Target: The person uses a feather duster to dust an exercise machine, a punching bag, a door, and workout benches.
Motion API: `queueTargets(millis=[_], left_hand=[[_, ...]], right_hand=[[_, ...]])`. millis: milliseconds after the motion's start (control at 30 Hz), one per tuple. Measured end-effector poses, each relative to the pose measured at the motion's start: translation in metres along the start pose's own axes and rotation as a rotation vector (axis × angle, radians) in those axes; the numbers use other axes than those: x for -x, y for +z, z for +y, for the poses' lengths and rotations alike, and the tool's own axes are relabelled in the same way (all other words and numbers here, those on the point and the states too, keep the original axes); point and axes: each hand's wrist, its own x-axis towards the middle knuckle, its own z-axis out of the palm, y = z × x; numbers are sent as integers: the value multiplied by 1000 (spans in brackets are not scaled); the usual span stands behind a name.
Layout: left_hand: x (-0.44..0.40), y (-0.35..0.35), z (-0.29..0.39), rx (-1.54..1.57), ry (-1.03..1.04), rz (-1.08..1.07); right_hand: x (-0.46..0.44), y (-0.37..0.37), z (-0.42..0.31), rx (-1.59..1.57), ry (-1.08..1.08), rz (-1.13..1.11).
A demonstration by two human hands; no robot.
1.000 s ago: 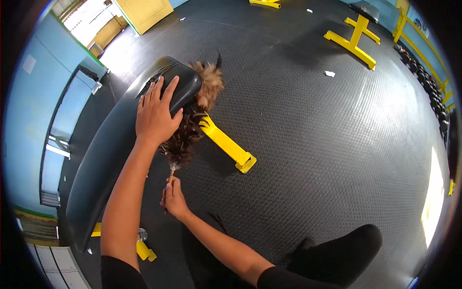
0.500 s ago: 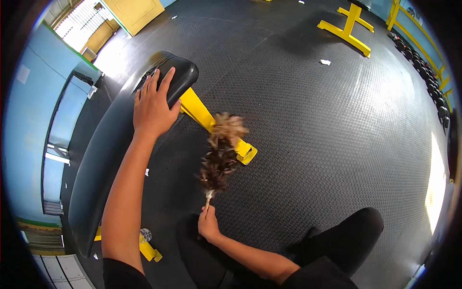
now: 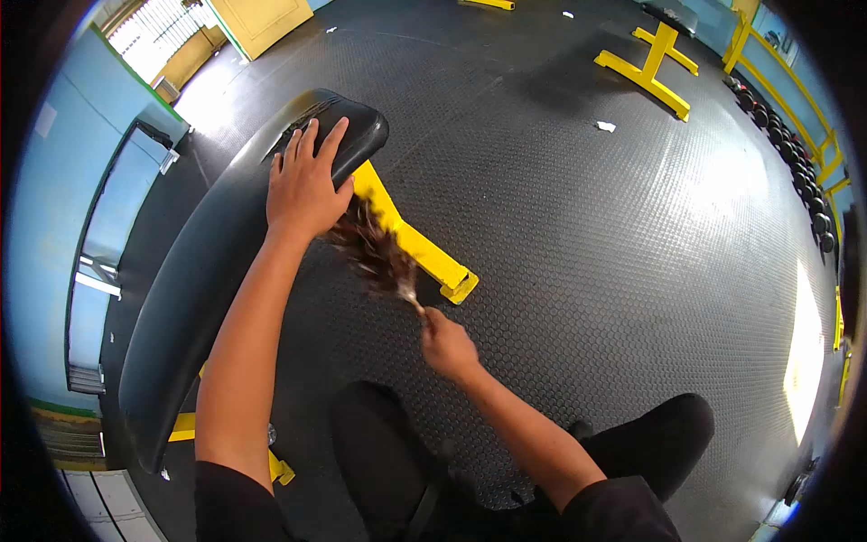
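Note:
My left hand [image 3: 309, 188] lies flat with spread fingers on the black padded bench [image 3: 203, 248], near its far end where the cover looks torn. In my right hand [image 3: 447, 343] is the handle of a feather duster [image 3: 375, 248], gripped in a closed fist. Its dark brown feathers point up and left, beside the bench's yellow metal leg [image 3: 411, 239] and below the pad's edge. The feather tip is partly hidden behind my left hand and the pad.
Black textured rubber flooring [image 3: 560, 280] surrounds the bench. Another yellow-framed bench [image 3: 652, 72] stands at the back right, near a row of dumbbells [image 3: 795, 163] along the wall. A white scrap [image 3: 605, 126] lies on the floor. A yellow door [image 3: 262, 23] is at the back left.
My right hand has moved up and to the right. The duster has swung from the front of the yellow leg leftward under the pad. My left hand stays on the pad.

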Motion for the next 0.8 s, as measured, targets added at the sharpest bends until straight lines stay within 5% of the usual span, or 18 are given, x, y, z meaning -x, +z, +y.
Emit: queueTargets(millis=[200,467,633,800], left_hand=[[-1,2,-2,10,-8,4],[0,0,-3,58,-6,8],[1,-5,-5,81,-14,-30],[-16,-17,-14,158,42,-9]], right_hand=[[-21,-79,127,341,185,-144],[19,-271,50,571,160,-197],[28,-282,45,432,246,-24],[18,-266,100,426,84,-178]])
